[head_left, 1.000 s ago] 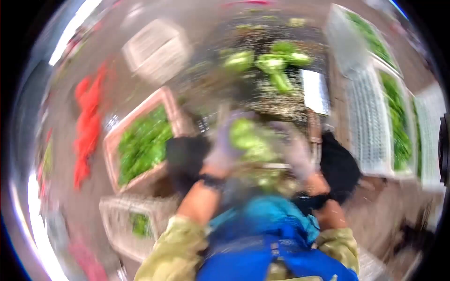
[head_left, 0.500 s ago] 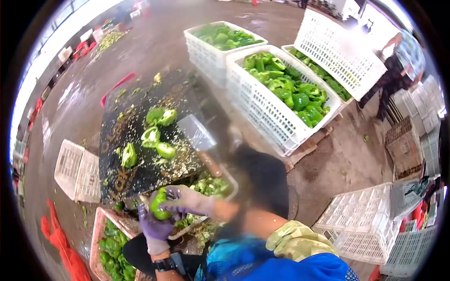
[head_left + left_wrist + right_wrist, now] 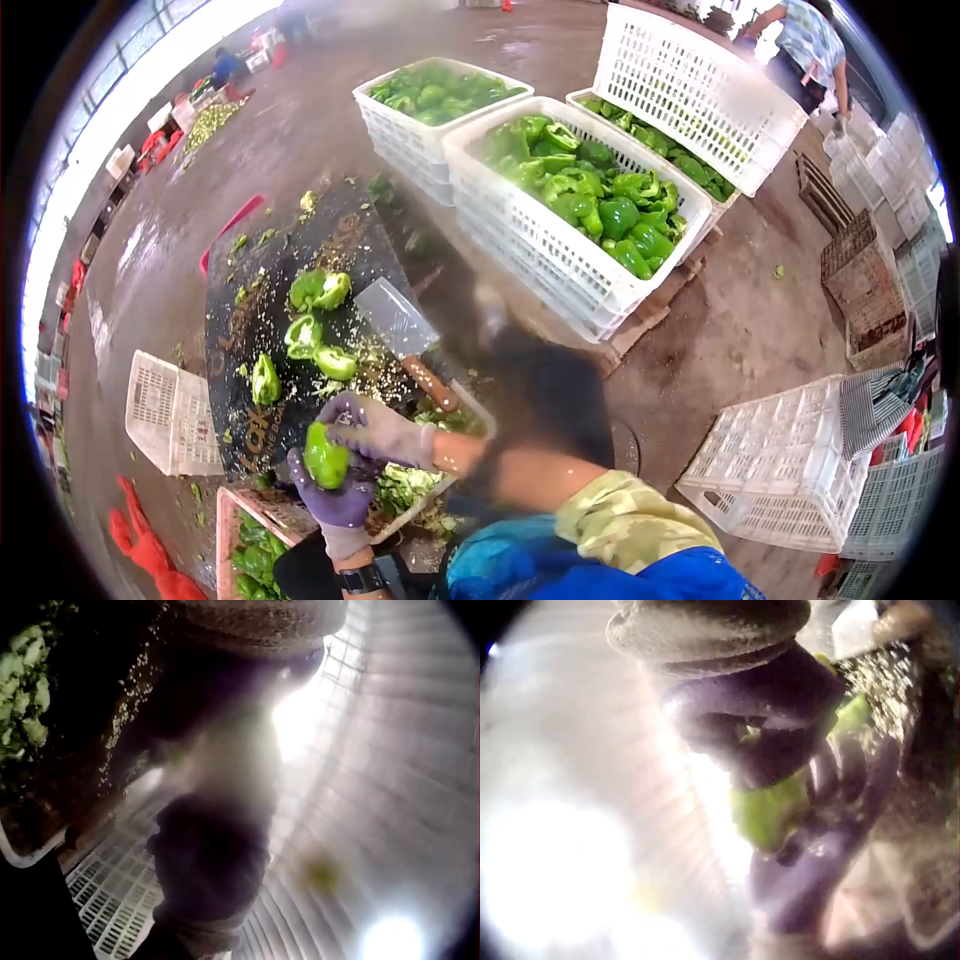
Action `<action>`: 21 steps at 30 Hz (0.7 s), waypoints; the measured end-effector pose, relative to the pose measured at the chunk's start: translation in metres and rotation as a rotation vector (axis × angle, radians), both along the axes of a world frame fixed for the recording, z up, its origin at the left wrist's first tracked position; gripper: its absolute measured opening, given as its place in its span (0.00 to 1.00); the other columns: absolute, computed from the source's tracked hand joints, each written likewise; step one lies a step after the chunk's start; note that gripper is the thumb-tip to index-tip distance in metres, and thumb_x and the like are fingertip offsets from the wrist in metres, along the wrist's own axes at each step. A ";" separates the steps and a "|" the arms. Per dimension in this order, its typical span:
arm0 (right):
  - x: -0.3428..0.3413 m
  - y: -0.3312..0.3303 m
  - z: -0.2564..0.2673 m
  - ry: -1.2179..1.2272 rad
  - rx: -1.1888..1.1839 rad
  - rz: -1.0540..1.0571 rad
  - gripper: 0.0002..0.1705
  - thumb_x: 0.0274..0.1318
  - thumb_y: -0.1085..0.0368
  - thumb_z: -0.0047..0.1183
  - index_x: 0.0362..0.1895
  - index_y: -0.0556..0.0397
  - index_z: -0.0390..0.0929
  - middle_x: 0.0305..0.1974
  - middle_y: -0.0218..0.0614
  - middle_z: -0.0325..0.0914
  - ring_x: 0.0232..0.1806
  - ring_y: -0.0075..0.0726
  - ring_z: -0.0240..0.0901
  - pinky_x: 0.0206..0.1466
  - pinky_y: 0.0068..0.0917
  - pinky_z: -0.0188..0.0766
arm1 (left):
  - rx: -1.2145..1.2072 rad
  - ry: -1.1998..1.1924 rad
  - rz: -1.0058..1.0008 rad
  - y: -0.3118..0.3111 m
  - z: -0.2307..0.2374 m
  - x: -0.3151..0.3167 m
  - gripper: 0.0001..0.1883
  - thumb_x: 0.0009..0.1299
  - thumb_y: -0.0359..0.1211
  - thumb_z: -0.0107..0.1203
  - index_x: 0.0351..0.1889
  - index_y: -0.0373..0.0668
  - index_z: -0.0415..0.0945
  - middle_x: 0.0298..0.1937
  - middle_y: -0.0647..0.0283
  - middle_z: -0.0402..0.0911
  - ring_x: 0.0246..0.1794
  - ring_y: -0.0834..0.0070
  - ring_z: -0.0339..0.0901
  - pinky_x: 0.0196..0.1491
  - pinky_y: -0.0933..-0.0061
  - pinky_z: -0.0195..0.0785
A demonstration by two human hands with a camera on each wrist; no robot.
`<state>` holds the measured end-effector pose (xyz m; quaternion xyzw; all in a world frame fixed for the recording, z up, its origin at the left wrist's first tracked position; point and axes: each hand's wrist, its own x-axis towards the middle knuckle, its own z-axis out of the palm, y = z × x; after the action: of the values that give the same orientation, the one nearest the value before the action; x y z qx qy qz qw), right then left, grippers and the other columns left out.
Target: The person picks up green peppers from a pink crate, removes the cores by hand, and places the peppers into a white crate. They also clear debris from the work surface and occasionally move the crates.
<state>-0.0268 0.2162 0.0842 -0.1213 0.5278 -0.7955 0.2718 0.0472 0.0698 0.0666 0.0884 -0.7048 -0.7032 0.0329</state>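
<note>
Shifted from the green pepper's (image 3: 326, 458) side toward its upper end, my right hand (image 3: 383, 428) bares more of it; my left hand (image 3: 340, 505) cradles it beside the bench (image 3: 228, 335), fingers of both clamped on it. Opened peppers (image 3: 303, 338) lie there, seemingly cut but uncrated; whether this one is cored, I can't tell. Right wrist view alone shows right fingers curling over its top; left wrist view blurs everything.
</note>
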 end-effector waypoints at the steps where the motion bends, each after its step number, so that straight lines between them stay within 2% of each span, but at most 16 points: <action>1: -0.006 0.006 -0.011 0.325 0.050 -0.088 0.17 0.57 0.57 0.57 0.45 0.51 0.71 0.38 0.31 0.73 0.33 0.25 0.70 0.39 0.24 0.72 | 0.141 -0.006 -0.062 0.005 0.003 -0.006 0.30 0.70 0.58 0.38 0.63 0.50 0.64 0.62 0.56 0.69 0.60 0.61 0.67 0.63 0.52 0.57; 2: -0.014 0.032 0.011 0.417 0.172 -0.153 0.17 0.58 0.56 0.56 0.46 0.51 0.71 0.39 0.34 0.73 0.46 0.30 0.69 0.51 0.31 0.68 | 0.438 -0.022 -0.142 0.009 0.010 -0.014 0.30 0.71 0.56 0.37 0.64 0.51 0.63 0.63 0.58 0.68 0.61 0.62 0.67 0.64 0.49 0.54; 3: -0.018 0.068 0.049 0.192 0.176 -0.155 0.16 0.58 0.57 0.55 0.47 0.51 0.71 0.41 0.35 0.74 0.45 0.31 0.69 0.52 0.32 0.68 | 0.739 -0.039 -0.219 0.013 0.018 -0.019 0.29 0.72 0.55 0.35 0.65 0.51 0.62 0.63 0.60 0.68 0.62 0.63 0.66 0.65 0.46 0.51; 4: -0.030 0.096 0.052 0.333 0.095 -0.378 0.18 0.58 0.57 0.55 0.48 0.52 0.70 0.40 0.38 0.75 0.38 0.31 0.73 0.42 0.31 0.73 | 1.043 -0.059 -0.295 0.017 0.026 -0.023 0.28 0.73 0.54 0.34 0.65 0.51 0.62 0.64 0.62 0.67 0.63 0.64 0.66 0.66 0.43 0.47; 5: -0.039 0.143 0.086 0.396 0.207 -0.350 0.15 0.61 0.64 0.51 0.50 0.52 0.67 0.46 0.36 0.72 0.44 0.29 0.69 0.43 0.27 0.72 | 1.226 -0.158 -0.178 0.014 0.025 -0.022 0.28 0.73 0.53 0.35 0.66 0.52 0.61 0.64 0.63 0.67 0.61 0.65 0.66 0.65 0.42 0.49; 7: -0.054 0.209 0.100 0.386 0.300 -0.670 0.16 0.60 0.66 0.50 0.52 0.52 0.65 0.45 0.40 0.72 0.38 0.29 0.72 0.35 0.25 0.74 | 1.584 -0.307 0.135 0.009 0.022 -0.021 0.28 0.73 0.53 0.36 0.68 0.54 0.58 0.65 0.63 0.66 0.59 0.65 0.68 0.63 0.42 0.52; 8: -0.061 0.242 0.108 0.367 0.351 -0.827 0.18 0.60 0.68 0.50 0.53 0.52 0.64 0.44 0.42 0.72 0.35 0.30 0.73 0.31 0.24 0.75 | 1.578 -0.339 0.149 0.009 0.017 -0.023 0.28 0.73 0.53 0.37 0.67 0.55 0.59 0.64 0.64 0.67 0.58 0.65 0.69 0.63 0.42 0.53; 9: -0.066 0.273 0.116 0.262 0.503 -0.847 0.20 0.58 0.70 0.51 0.54 0.54 0.63 0.46 0.44 0.71 0.37 0.30 0.73 0.33 0.25 0.76 | 1.573 -0.370 0.162 0.008 0.013 -0.025 0.28 0.72 0.53 0.38 0.67 0.55 0.59 0.64 0.64 0.67 0.57 0.65 0.69 0.62 0.42 0.54; 10: -0.071 0.301 0.112 0.333 0.566 -0.796 0.23 0.54 0.71 0.52 0.55 0.55 0.63 0.46 0.44 0.71 0.36 0.30 0.74 0.34 0.26 0.77 | 1.567 -0.401 0.175 0.008 0.008 -0.027 0.27 0.72 0.53 0.39 0.67 0.55 0.60 0.63 0.65 0.68 0.56 0.65 0.69 0.61 0.42 0.55; 11: -0.068 0.330 0.112 0.281 0.511 -0.711 0.26 0.52 0.71 0.53 0.57 0.54 0.63 0.45 0.44 0.73 0.35 0.31 0.75 0.35 0.25 0.77 | 1.594 -0.412 0.217 0.011 0.008 -0.029 0.27 0.72 0.53 0.39 0.67 0.55 0.60 0.63 0.65 0.67 0.56 0.66 0.69 0.61 0.42 0.55; 12: -0.069 0.359 0.114 0.209 0.786 -0.769 0.27 0.53 0.69 0.53 0.58 0.52 0.63 0.44 0.41 0.76 0.35 0.29 0.75 0.35 0.23 0.76 | 1.631 -0.418 0.245 0.013 0.007 -0.032 0.28 0.72 0.53 0.39 0.67 0.55 0.60 0.63 0.65 0.67 0.56 0.66 0.69 0.61 0.42 0.56; 14: -0.088 0.438 0.088 0.297 1.141 -1.025 0.26 0.53 0.63 0.54 0.58 0.50 0.66 0.47 0.42 0.77 0.39 0.37 0.77 0.39 0.29 0.75 | 1.742 -0.421 0.294 0.016 0.003 -0.039 0.28 0.72 0.53 0.39 0.66 0.54 0.61 0.63 0.65 0.67 0.57 0.67 0.68 0.61 0.42 0.56; 16: -0.095 0.506 0.069 0.325 1.735 -0.900 0.27 0.52 0.59 0.56 0.57 0.47 0.68 0.49 0.45 0.76 0.45 0.48 0.76 0.48 0.37 0.72 | 1.816 -0.430 0.334 0.015 -0.002 -0.048 0.27 0.71 0.52 0.38 0.66 0.55 0.61 0.63 0.66 0.67 0.59 0.68 0.67 0.61 0.44 0.56; 19: -0.102 0.544 0.045 0.220 1.905 -0.632 0.28 0.50 0.56 0.57 0.56 0.46 0.70 0.50 0.50 0.75 0.52 0.54 0.72 0.56 0.39 0.67 | 1.928 -0.439 0.391 0.003 -0.021 -0.055 0.25 0.70 0.50 0.38 0.63 0.55 0.63 0.65 0.68 0.66 0.63 0.70 0.63 0.63 0.52 0.55; 20: -0.107 0.535 0.049 0.134 1.951 -0.538 0.29 0.46 0.61 0.58 0.56 0.52 0.71 0.50 0.49 0.76 0.53 0.51 0.72 0.56 0.36 0.68 | 1.984 -0.445 0.401 0.000 -0.024 -0.059 0.26 0.69 0.50 0.38 0.64 0.56 0.62 0.66 0.68 0.65 0.65 0.70 0.61 0.65 0.54 0.52; 21: -0.115 0.539 0.041 0.090 1.972 -0.468 0.29 0.46 0.60 0.57 0.56 0.52 0.71 0.51 0.49 0.75 0.53 0.51 0.72 0.58 0.37 0.66 | 2.192 -0.459 0.431 -0.006 -0.032 -0.061 0.27 0.69 0.50 0.38 0.65 0.56 0.60 0.67 0.68 0.64 0.66 0.70 0.59 0.66 0.55 0.50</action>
<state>-0.1417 0.7551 0.1257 0.2339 0.9693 -0.0331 0.0680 -0.0140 0.0639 0.0348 0.3152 0.3293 -0.8872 -0.0714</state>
